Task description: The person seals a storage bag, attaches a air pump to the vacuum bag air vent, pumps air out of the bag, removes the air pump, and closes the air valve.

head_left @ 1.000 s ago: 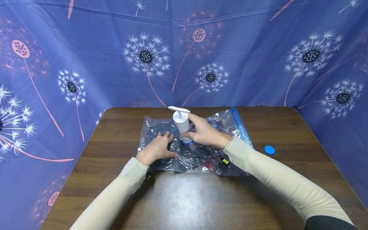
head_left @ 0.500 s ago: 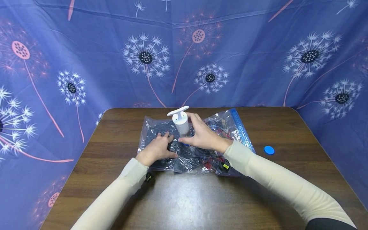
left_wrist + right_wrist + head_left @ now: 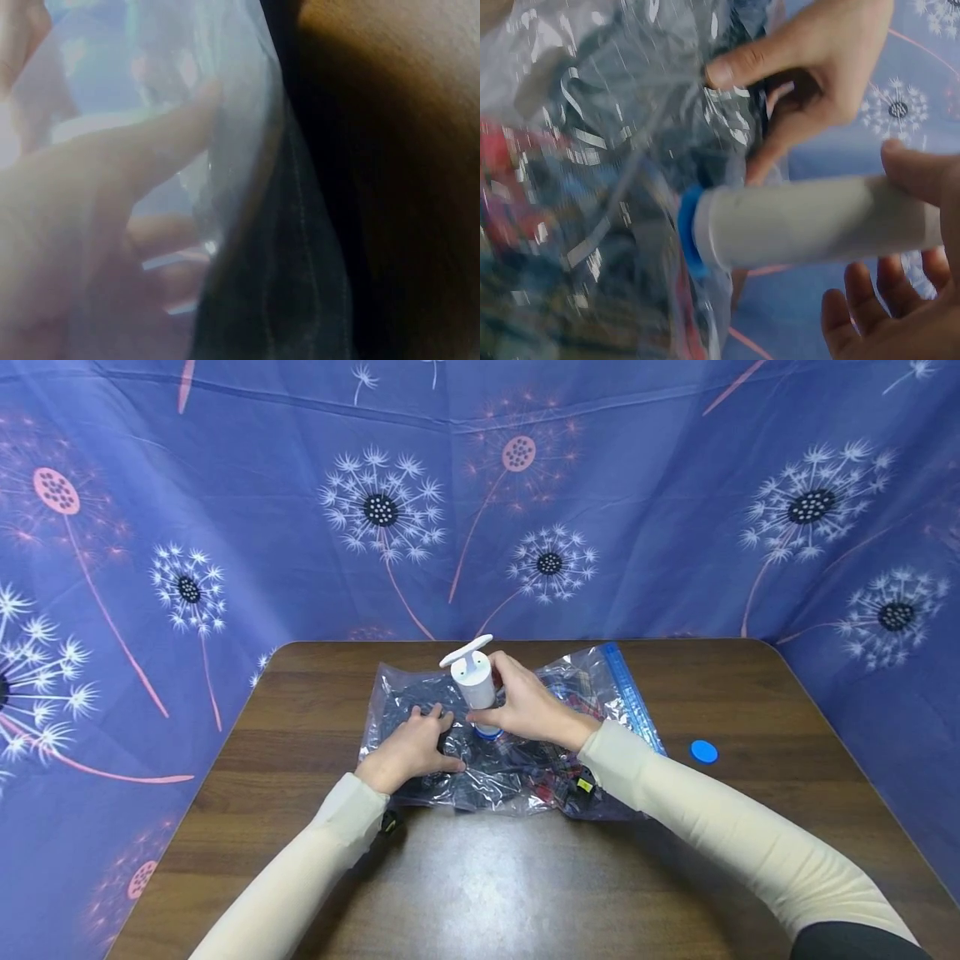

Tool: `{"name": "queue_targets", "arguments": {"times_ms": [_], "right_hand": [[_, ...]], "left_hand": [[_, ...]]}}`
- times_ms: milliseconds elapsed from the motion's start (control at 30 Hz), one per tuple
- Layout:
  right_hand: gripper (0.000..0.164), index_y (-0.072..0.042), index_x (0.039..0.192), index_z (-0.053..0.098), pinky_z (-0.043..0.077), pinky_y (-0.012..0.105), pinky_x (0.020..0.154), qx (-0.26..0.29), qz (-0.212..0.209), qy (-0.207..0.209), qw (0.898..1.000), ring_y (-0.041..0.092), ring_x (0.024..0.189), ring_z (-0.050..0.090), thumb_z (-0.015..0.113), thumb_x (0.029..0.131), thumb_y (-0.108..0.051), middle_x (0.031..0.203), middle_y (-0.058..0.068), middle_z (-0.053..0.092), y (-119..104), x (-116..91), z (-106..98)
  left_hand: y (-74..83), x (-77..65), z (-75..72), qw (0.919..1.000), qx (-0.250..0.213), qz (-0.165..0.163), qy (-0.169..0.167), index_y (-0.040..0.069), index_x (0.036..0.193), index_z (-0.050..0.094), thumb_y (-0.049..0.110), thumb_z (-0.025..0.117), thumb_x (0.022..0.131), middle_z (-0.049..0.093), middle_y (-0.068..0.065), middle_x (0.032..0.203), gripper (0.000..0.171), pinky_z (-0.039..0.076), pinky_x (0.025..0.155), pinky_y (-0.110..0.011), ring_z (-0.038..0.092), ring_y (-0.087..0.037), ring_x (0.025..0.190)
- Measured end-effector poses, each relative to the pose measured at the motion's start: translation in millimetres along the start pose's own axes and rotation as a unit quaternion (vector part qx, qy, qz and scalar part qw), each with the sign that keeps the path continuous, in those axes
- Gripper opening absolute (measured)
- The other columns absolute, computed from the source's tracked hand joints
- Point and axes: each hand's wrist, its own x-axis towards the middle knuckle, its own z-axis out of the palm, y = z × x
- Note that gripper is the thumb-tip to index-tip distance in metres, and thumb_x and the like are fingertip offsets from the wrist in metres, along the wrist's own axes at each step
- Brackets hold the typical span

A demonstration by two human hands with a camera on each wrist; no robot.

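A white hand pump (image 3: 476, 681) with a flat handle (image 3: 467, 651) stands, leaning slightly, on a clear plastic storage bag (image 3: 491, 787) packed with dark and plaid clothes. Its lower end meets a blue ring (image 3: 688, 229) on the bag. My right hand (image 3: 536, 706) holds the pump's barrel, thumb on the near side and fingers behind; some fingers are partly hidden. To the left, my left hand (image 3: 411, 747) rests on the bag with fingers spread and thumb pointing right. Through hazy plastic, the left wrist view shows the same hand (image 3: 82, 195) beside dark fabric (image 3: 292, 285).
A round blue cap (image 3: 703, 752) lies on the wooden table (image 3: 480, 877), right of the bag. The bag's blue zip edge (image 3: 630, 689) runs along its right side. A blue dandelion-print cloth (image 3: 637, 527) hangs behind and beside the table.
The pump's handle has turned, its right end now tilting away and upward. My right thumb has shifted slightly left along the barrel. My left hand stays in place on the bag.
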Motion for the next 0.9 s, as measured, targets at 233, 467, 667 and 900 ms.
{"name": "queue_targets", "arguments": {"times_ms": [233, 467, 667, 900], "right_hand": [[0.074, -0.009, 0.148, 0.048, 0.056, 0.053, 0.097, 0.061, -0.019, -0.092, 0.994, 0.030, 0.113, 0.064, 0.085, 0.084, -0.011, 0.131, 0.012, 0.062, 6, 11, -15], [0.078, -0.003, 0.156, 0.039, 0.048, 0.057, 0.109, 0.117, -0.017, -0.135, 0.984, 0.040, 0.133, 0.055, 0.075, 0.086, 0.001, 0.144, 0.021, 0.056, 10, 10, -20], [0.088, -0.005, 0.153, 0.037, 0.047, 0.055, 0.109, 0.083, -0.009, -0.075, 0.994, 0.035, 0.131, 0.055, 0.087, 0.082, -0.015, 0.142, 0.017, 0.055, 10, -5, -7], [0.086, -0.003, 0.141, 0.038, 0.051, 0.049, 0.101, 0.031, 0.056, 0.013, 0.998, 0.035, 0.122, 0.056, 0.090, 0.080, -0.035, 0.133, 0.015, 0.051, 4, -16, 15]], "left_hand": [[-0.5, -1.2, -1.4, 1.0000, 0.004, 0.000, 0.005, 0.007, 0.157, 0.042, 0.051, 0.084, 0.081, 0.027, -0.025, 0.166, 0.097, 0.032, 0.118, -0.065, 0.025, -0.059, 0.148], [0.5, -3.0, -0.7, 1.0000, -0.003, 0.000, 0.004, 0.007, 0.157, 0.042, 0.050, 0.084, 0.083, 0.026, -0.025, 0.166, 0.095, 0.032, 0.118, -0.065, 0.024, -0.059, 0.148], [1.8, -3.5, -1.4, 1.0000, 0.001, 0.000, 0.003, 0.007, 0.157, 0.042, 0.049, 0.083, 0.083, 0.026, -0.025, 0.166, 0.095, 0.033, 0.117, -0.065, 0.025, -0.059, 0.148], [1.9, -3.4, -1.1, 1.0000, 0.006, 0.001, 0.004, 0.006, 0.157, 0.042, 0.049, 0.084, 0.083, 0.027, -0.026, 0.166, 0.095, 0.033, 0.117, -0.066, 0.025, -0.061, 0.146]]}}
